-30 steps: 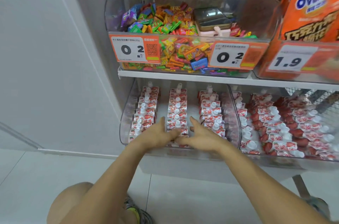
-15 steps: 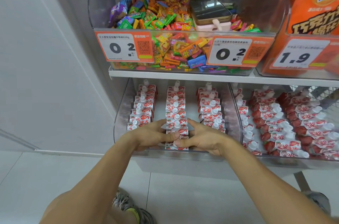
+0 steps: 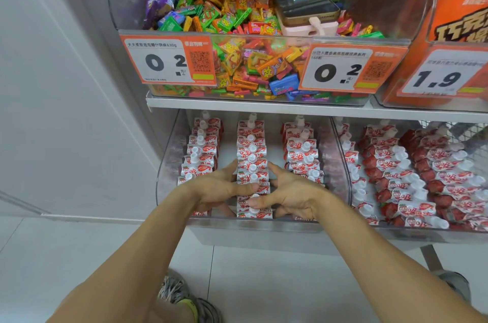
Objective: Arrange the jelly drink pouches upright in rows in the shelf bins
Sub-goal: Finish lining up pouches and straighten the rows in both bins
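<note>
Lower shelf, clear left bin [image 3: 169, 164]. Three rows of jelly pouches stand in it, caps up: left row [image 3: 200, 148], middle row [image 3: 252, 153], right row [image 3: 301, 151].

I have both hands down in this bin, flanking the front of the middle row. Left hand [image 3: 214, 188] sits on the row's left side, fingers extended along the pouches, thumb lying across the tops. Right hand [image 3: 290, 195] mirrors it on the right side, fingers out, thumb reaching in toward a white cap. Neither hand is clenched; both look flat-fingered, pressing the row between them more than grasping any one pouch. How the lower fingers curl behind the pouches I cannot tell.

Step in hand, by my reading: squaring up the middle row, squeezing it straight.

The neighbouring bin [image 3: 340, 164] to the right holds more pouches [image 3: 412, 180], lying slanted and overlapping, not upright. That looks like the larger job left.

Next move calls for even pressure from both sides, so the front pouches do not topple forward against the bin wall, then a gentle release.

Above: a candy bin [image 3: 264, 100] with a phone [image 3: 303, 3] resting on the sweets.
</note>
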Demonstrator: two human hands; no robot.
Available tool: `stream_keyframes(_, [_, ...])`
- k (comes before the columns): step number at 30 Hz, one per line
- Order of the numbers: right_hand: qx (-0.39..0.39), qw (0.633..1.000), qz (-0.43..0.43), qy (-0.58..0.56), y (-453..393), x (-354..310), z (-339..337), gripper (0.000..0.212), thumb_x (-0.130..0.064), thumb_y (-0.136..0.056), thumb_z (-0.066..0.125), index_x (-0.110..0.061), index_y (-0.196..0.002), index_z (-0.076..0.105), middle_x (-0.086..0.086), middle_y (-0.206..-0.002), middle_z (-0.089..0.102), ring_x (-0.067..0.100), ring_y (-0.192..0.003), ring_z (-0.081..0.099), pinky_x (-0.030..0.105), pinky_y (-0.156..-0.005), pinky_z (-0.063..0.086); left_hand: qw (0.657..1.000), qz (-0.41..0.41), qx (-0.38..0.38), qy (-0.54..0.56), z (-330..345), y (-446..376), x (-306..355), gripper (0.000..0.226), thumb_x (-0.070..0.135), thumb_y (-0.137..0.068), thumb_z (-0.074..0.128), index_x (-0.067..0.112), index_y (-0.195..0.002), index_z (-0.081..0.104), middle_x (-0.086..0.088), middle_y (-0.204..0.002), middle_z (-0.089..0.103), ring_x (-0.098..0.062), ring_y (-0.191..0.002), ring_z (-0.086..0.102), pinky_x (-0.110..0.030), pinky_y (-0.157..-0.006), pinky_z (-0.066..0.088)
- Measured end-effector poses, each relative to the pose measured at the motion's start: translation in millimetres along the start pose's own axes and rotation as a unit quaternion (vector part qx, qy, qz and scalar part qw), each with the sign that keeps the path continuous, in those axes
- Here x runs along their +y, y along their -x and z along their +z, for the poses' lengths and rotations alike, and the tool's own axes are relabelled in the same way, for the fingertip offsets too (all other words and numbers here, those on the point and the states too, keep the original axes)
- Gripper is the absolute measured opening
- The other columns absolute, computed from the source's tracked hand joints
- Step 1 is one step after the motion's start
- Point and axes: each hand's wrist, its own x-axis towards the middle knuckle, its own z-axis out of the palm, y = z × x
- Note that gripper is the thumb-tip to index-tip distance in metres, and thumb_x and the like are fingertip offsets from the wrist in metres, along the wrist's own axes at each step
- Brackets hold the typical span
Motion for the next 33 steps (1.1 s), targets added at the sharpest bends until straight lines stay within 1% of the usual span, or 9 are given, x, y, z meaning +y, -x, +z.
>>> stream_keyframes(4, [0.008,1.000,0.008,-0.009,2,-3,-1,0.104,0.006,-0.076,0.079,-0.030,-0.154,0.022,-0.018,-0.099,0.065,0.005,-0.084,0.067,0.043,-0.095,0.050,1.000,-0.008,0.011,-0.007,-3,-6,2,0.084,0.048,-0.073,0.078,0.049,-0.141,0.029,0.005,-0.137,0.054,-0.023,-0.118,0.059,-0.050,-0.093,0.052])
stream_keyframes(5, [0.015,1.000,0.008,-0.007,0,-5,-3,0.106,0.004,-0.075,0.081,-0.028,-0.155,0.020,-0.012,-0.115,0.065,0.008,-0.095,0.065,0.042,-0.098,0.049,0.999,-0.015,0.043,-0.022,-5,-9,2,0.094,0.053,-0.070,0.078,0.045,-0.146,0.023,0.002,-0.144,0.047,-0.023,-0.123,0.054,-0.048,-0.098,0.048])
stream_keyframes(7, [0.046,0.999,0.007,0.008,-7,-7,-7,0.124,-0.004,-0.069,0.087,-0.027,-0.158,0.003,0.002,-0.159,0.031,0.021,-0.136,0.042,0.045,-0.113,0.034,0.992,-0.023,0.117,-0.047,-8,-16,2,0.110,0.063,-0.067,0.074,0.035,-0.151,0.008,-0.001,-0.155,0.029,-0.024,-0.135,0.040,-0.045,-0.108,0.039])
stream_keyframes(10, [0.068,0.998,-0.016,-0.002,-21,-11,-7,0.140,-0.012,-0.062,0.093,-0.027,-0.157,-0.008,0.004,-0.166,0.005,0.023,-0.151,0.016,0.039,-0.118,0.023,0.987,0.001,0.161,-0.006,-7,-32,5,0.112,0.070,-0.071,0.065,0.028,-0.153,0.001,-0.001,-0.160,0.016,-0.024,-0.142,0.027,-0.046,-0.115,0.027])
stream_keyframes(13, [0.074,0.997,-0.027,0.010,-32,-10,-7,0.139,-0.013,-0.060,0.094,-0.025,-0.158,-0.004,0.002,-0.165,0.013,0.021,-0.149,0.022,0.030,-0.114,0.028,0.980,0.027,0.190,0.044,-3,-47,12,0.090,0.066,-0.084,0.051,0.028,-0.153,0.010,0.002,-0.157,0.022,-0.022,-0.142,0.027,-0.043,-0.117,0.021])
stream_keyframes(20, [0.081,0.995,-0.041,0.036,-40,-6,-14,0.110,-0.005,-0.070,0.088,-0.020,-0.155,0.019,-0.002,-0.150,0.043,0.009,-0.118,0.044,0.017,-0.090,0.037,0.983,0.045,0.173,0.033,-8,-63,7,0.082,0.061,-0.087,0.052,0.025,-0.151,0.017,0.004,-0.152,0.033,-0.021,-0.139,0.033,-0.042,-0.115,0.025])
stream_keyframes(25, [0.112,0.991,-0.063,0.046,-56,-13,-9,0.144,-0.045,-0.033,0.101,-0.025,-0.153,0.023,-0.006,-0.142,0.053,0.013,-0.126,0.052,0.029,-0.103,0.046,0.967,0.080,0.237,0.040,-15,-73,26,0.087,0.062,-0.086,0.049,0.022,-0.153,0.010,0.000,-0.153,0.030,-0.023,-0.139,0.033,-0.041,-0.116,0.024])
stream_keyframes(28, [0.126,0.989,-0.081,0.021,-63,-11,-10,0.102,-0.022,-0.057,0.097,-0.022,-0.141,0.039,-0.007,-0.122,0.064,0.006,-0.108,0.062,0.018,-0.081,0.050,0.967,0.097,0.234,0.023,-14,-81,33,0.080,0.061,-0.089,0.045,0.027,-0.153,0.011,0.000,-0.154,0.030,-0.024,-0.138,0.034,-0.043,-0.115,0.026])
stream_keyframes(33, [0.126,0.987,-0.100,0.020,-69,-6,-16,0.092,-0.025,-0.058,0.096,-0.024,-0.136,0.049,-0.007,-0.120,0.069,0.007,-0.110,0.065,0.026,-0.094,0.053,0.974,0.107,0.200,-0.014,-18,-86,30,0.091,0.085,-0.071,0.044,0.041,-0.147,0.021,0.006,-0.148,0.040,-0.019,-0.132,0.042,-0.044,-0.112,0.032])
